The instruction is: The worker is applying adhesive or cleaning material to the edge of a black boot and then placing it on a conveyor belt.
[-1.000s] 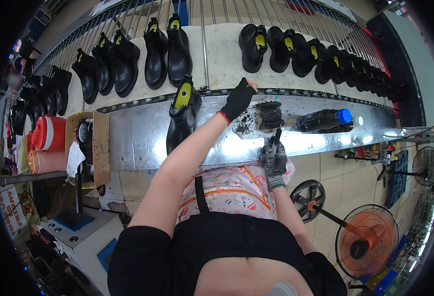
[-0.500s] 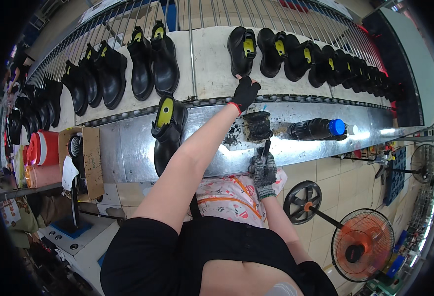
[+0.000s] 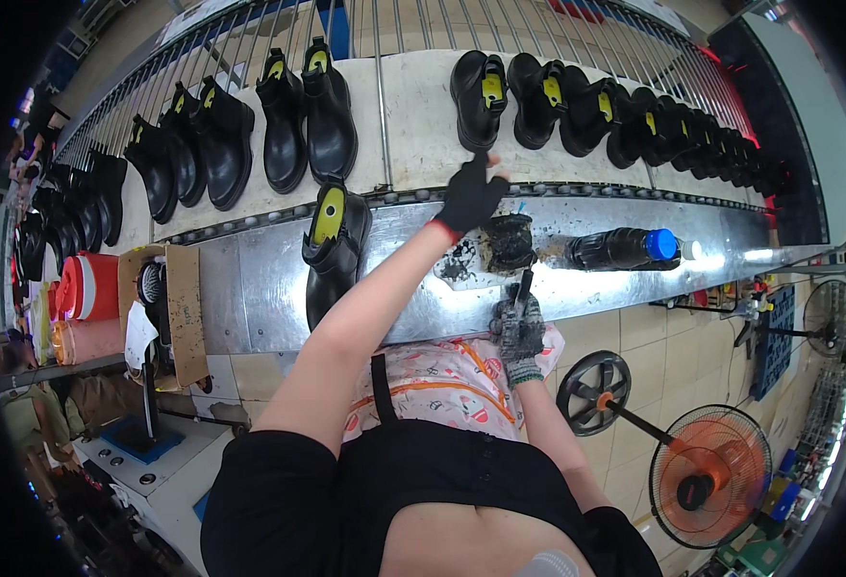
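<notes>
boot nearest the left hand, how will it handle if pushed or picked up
The boot stands upright, so it probably won't roll but could tip. Its smooth, shiny upper may feel slippery. The open shaft would likely flex if squeezed.

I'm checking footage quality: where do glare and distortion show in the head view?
Head view: white glare on the metal bench near the blue-capped bottle; head view: the chain bows with fisheye distortion; head view: corners fall to black.
</notes>
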Tool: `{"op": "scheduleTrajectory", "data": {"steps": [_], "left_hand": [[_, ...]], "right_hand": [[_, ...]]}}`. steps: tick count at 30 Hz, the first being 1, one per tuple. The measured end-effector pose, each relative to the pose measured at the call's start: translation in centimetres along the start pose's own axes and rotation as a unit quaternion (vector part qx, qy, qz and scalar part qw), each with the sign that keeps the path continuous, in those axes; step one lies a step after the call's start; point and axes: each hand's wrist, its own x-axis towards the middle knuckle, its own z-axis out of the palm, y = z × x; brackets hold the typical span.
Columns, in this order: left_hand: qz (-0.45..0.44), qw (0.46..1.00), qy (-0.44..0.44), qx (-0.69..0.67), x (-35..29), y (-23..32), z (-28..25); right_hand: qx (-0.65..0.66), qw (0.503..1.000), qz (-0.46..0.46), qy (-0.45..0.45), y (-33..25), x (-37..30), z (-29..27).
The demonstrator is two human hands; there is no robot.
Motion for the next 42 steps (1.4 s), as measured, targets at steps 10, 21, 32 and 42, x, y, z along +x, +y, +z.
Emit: {"op": "scheduleTrajectory", "data": {"steps": [10,21,32,42], "left_hand": [[0.147,0.858,-0.255,0.421,-18.7,2.7,-9.1],[0.034,0.987,0.13,-0.087,-3.7,3.9,-25.0],[-0.105,0.926,-0.168,-0.322,-2.8,-4.0,-20.7],[0.134,0.856,-0.107,-0.488,-6.4,3.6,-22.2]], "right_hand": [[0.118,0.992,0.046,-0.022,0.6,1.0,-1.3],[-0.461,0.805,-0.371,0.041,-3.0,-3.2,1.6],[0.098,0.994,0.032,0.026,-3.5,-5.2,1.4],[0.102,0.992,0.072,0.02,-7.4,-7.1,3.9]]}}
